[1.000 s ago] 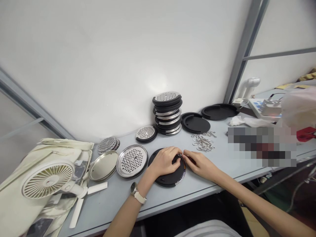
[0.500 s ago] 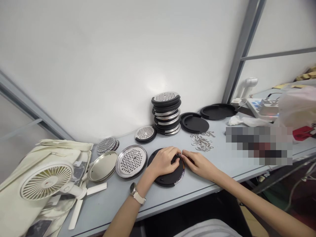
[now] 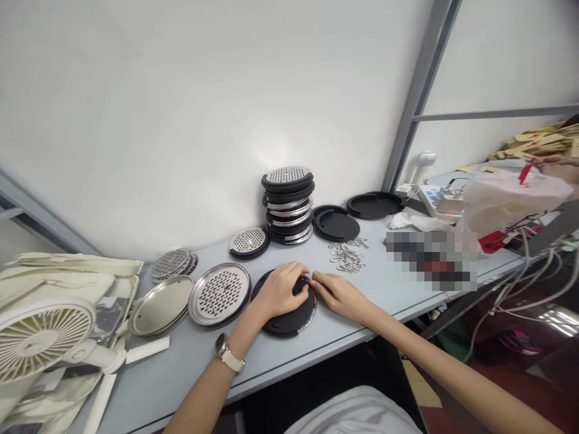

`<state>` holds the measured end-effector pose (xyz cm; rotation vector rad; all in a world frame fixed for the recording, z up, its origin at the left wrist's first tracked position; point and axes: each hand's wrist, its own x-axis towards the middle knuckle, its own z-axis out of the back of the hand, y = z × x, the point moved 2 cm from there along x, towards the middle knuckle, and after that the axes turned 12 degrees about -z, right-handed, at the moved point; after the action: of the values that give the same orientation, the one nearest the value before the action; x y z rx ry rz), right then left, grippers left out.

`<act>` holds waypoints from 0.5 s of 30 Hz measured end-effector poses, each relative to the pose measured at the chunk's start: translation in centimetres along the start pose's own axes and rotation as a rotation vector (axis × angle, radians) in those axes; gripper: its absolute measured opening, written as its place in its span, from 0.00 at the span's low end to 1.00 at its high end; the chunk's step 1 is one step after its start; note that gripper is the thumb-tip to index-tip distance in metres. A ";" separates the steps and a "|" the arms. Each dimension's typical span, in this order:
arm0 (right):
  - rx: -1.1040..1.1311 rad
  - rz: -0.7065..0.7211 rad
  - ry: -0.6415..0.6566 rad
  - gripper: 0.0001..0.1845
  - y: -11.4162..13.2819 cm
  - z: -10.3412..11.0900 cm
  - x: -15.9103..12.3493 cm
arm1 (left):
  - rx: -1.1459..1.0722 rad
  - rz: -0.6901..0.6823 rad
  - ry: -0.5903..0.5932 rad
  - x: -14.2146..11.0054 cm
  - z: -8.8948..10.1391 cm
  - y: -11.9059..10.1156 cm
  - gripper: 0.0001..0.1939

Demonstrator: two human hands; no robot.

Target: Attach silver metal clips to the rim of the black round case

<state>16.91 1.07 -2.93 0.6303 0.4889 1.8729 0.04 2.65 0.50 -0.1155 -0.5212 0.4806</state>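
Observation:
My left hand [image 3: 281, 290], with a watch on its wrist, lies over a black round disc [image 3: 283, 322] flat on the table. Its thumb and fingers curl together at the disc's far right edge. A shiny, patterned rim shows along the disc's right side. Against that same edge, my right hand [image 3: 337, 295] pinches with thumb and forefinger; a small shiny bit shows by the fingertips, too small to name. Just beyond the right hand lies a pile of small metal clips [image 3: 347, 256]. Left of the disc sits a round metal grater plate [image 3: 220, 294].
Behind my hands rises a tall stack of black and metal discs [image 3: 289, 205]. Black round trays [image 3: 337, 224] stand to its right. Plain metal discs [image 3: 160, 307] and a white fan [image 3: 43, 343] are at left. Another person's hand [image 3: 558, 166] is by a plastic bag [image 3: 511, 196].
The view has swung right, so everything sits further left and another person's hand now shows by the bag. Both my hands stay at the black disc's edge with little change.

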 end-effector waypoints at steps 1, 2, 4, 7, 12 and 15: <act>-0.010 0.000 0.008 0.12 0.0 0.0 0.0 | 0.002 0.002 -0.001 0.0 0.0 0.0 0.11; -0.020 0.000 0.018 0.12 0.1 0.0 0.0 | 0.004 0.002 -0.001 0.0 0.0 0.0 0.11; -0.029 -0.003 0.035 0.13 0.1 0.0 0.0 | 0.011 -0.003 -0.003 0.0 0.0 0.0 0.11; -0.025 -0.011 0.043 0.14 0.1 0.0 0.0 | 0.026 -0.016 -0.006 0.0 0.0 0.0 0.11; -0.045 -0.021 0.036 0.14 0.2 0.1 0.0 | 0.042 -0.026 -0.003 0.0 0.1 -0.1 0.10; -0.051 -0.021 0.035 0.15 0.2 0.1 0.0 | 0.041 -0.027 0.005 0.0 0.1 -0.1 0.11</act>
<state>16.83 0.99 -2.68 0.5575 0.4668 1.8733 0.00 2.59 0.59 -0.0707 -0.5068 0.4647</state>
